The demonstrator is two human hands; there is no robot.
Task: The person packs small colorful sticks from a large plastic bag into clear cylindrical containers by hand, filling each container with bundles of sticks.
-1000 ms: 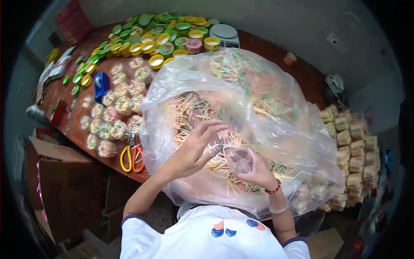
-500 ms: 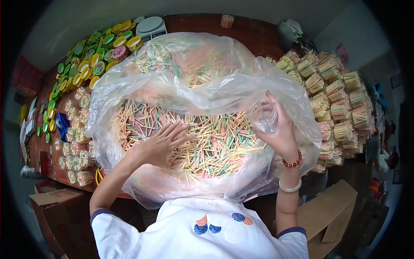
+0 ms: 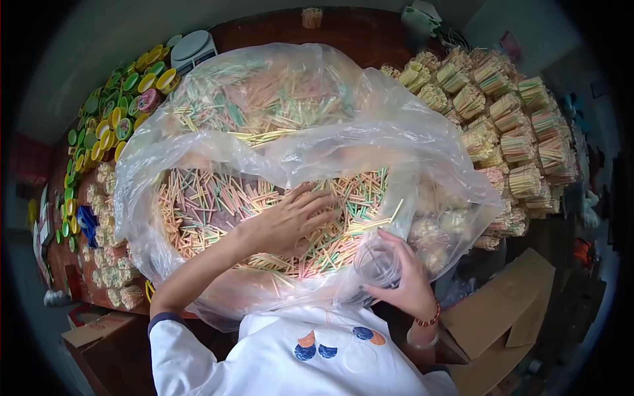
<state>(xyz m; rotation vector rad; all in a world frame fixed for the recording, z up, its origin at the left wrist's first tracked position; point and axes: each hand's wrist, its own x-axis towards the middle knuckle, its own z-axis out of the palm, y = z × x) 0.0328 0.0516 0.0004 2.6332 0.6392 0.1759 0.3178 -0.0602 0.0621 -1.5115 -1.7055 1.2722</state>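
Observation:
A large clear plastic bag [image 3: 264,153] lies open, full of short pastel sticks [image 3: 198,201] in pink, yellow and green. My left hand [image 3: 290,221] rests palm down on the sticks near the middle of the opening, its fingers spread and pointing right; what lies under the palm is hidden. At the bag's lower right edge, my right hand [image 3: 406,280] holds a clear round plastic cup [image 3: 378,264] between thumb and fingers, its mouth turned up toward the camera. No sticks can be made out in the cup.
Bundles of sticks [image 3: 525,148] are stacked at the right. Yellow and green lids [image 3: 105,135], a white scale [image 3: 191,49], a blue tape dispenser [image 3: 87,224] and filled cups [image 3: 119,274] stand at the left. Cardboard [image 3: 495,307] lies at the lower right; a box [image 3: 109,330] is lower left.
The view has shifted. My left hand has moved right over the sticks. My right hand has brought the cup down and left, to the bag's near edge.

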